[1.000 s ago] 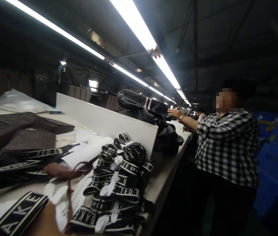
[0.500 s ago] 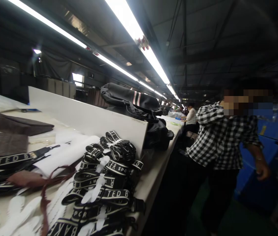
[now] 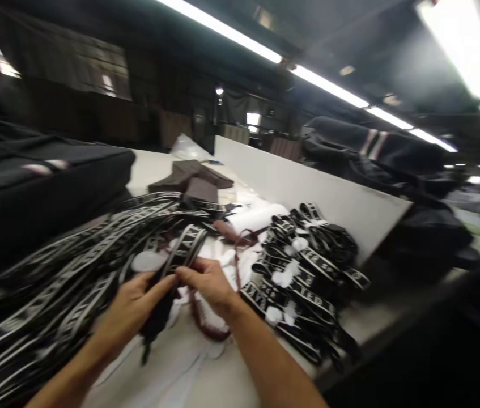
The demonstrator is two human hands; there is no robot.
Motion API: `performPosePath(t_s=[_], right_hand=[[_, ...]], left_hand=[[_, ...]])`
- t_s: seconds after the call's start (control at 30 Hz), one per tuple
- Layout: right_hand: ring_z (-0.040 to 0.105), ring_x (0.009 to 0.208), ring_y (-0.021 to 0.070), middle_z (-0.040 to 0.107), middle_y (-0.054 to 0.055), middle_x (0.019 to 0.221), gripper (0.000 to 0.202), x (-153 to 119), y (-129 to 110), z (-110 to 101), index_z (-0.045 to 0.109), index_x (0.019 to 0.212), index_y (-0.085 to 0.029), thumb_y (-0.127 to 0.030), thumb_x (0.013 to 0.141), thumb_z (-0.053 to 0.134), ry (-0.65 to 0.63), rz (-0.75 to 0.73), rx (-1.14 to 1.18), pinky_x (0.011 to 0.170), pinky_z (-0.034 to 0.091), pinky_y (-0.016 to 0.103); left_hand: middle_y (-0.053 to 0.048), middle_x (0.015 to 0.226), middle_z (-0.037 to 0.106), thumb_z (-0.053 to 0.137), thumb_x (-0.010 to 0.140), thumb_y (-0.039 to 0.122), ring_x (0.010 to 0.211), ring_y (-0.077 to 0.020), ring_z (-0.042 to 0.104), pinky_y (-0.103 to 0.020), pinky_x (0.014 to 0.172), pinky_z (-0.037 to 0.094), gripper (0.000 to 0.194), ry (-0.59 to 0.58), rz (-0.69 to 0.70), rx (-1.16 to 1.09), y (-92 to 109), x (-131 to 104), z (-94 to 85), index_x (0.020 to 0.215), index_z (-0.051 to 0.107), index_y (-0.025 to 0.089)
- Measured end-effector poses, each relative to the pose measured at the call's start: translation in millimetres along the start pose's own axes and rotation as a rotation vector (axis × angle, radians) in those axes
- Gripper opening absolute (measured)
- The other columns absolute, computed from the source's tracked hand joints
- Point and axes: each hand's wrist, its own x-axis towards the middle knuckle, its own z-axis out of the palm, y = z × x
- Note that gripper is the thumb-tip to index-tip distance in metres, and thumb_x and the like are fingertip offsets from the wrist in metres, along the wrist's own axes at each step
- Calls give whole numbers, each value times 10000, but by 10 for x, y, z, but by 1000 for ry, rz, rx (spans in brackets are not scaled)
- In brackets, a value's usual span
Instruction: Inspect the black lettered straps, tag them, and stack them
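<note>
In the head view, both hands meet over the pale surface [image 3: 231, 374]. The left hand [image 3: 131, 309] and the right hand [image 3: 208, 283] each pinch the same black strap [image 3: 180, 258] with white lettering, fingers closed narrow on it where it crosses between them; its dark end hangs down below the left hand.

To the left, a broad spread of loose straps [image 3: 52, 283] fans out flat, not yet rolled. To the right, just beside the right forearm, a pile of rolled straps [image 3: 308, 266] lies against a white divider board [image 3: 308, 184], each roll tied with a white tag. Judging by the two heaps, a good share is bundled and much remains.

A dark red cord [image 3: 205, 320] loops under the right hand. Brown pouches [image 3: 192, 181] lie further back, and black bags [image 3: 371, 147] beyond the board.
</note>
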Motion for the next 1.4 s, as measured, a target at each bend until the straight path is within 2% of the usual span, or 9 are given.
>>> performPosePath(t_s=[0.1,0.2,0.3,0.5,0.7,0.83,1.03,1.23,1.4], right_hand=[[656,834,167,731,62,956,396,2,53,-7,740,937,-160,-425,660,839,16,-13,132,784,522,267],[563,671,123,697,30,842,382,28,129,-37,730,914,-169,-433,663,844,41,-5,148,644,473,233],[524,645,119,663,10,799,325,38,162,-53,714,898,-184,-436,713,805,11,-44,92,669,470,245],[561,687,160,660,27,757,295,68,109,-158,699,806,-169,-463,783,713,42,-137,-362,661,450,269],[555,560,134,649,0,615,101,-29,64,-110,711,765,-185,-259,825,678,168,-155,-767,608,399,264],[495,462,110,597,4,504,307,-59,53,-68,609,599,-160,-377,755,761,111,-68,-558,502,353,233],[395,396,46,686,57,659,436,-38,41,-34,610,808,-118,-475,665,815,105,54,-95,392,250,172],[415,350,61,682,2,670,457,-70,58,25,525,1022,-165,-423,732,767,122,-64,-135,347,301,163],[429,365,47,656,40,600,431,-48,-24,-80,644,1000,-84,-452,777,667,-29,61,-115,393,300,158]], left_hand=[[-71,779,701,719,750,608,678,-206,622,-268,565,478,497,5,-11,-12,-20,-144,-204,906,714,136],[-79,876,719,675,816,566,815,-221,658,-278,703,514,444,39,57,-34,-16,-132,-129,956,702,145],[-80,888,716,650,838,575,838,-225,662,-293,760,516,459,25,55,-37,-30,-123,-80,971,697,137],[-93,828,712,649,819,615,725,-204,642,-271,641,490,518,20,-31,-61,-63,-117,-148,931,699,112],[-68,779,708,637,839,567,691,-201,625,-272,617,477,460,108,-11,30,-71,-55,-207,975,713,134],[-60,798,702,629,850,532,789,-222,650,-278,718,492,392,118,96,138,-55,-37,-223,885,714,151],[-39,732,644,604,835,599,612,-152,544,-231,530,409,475,-38,-25,86,-12,-80,-204,864,659,129],[-49,732,645,595,823,616,625,-151,543,-230,532,413,490,-91,-71,56,35,-104,-169,818,612,126],[-48,761,669,615,821,549,677,-185,600,-257,592,461,441,-100,-53,40,25,-81,-212,926,658,122]])
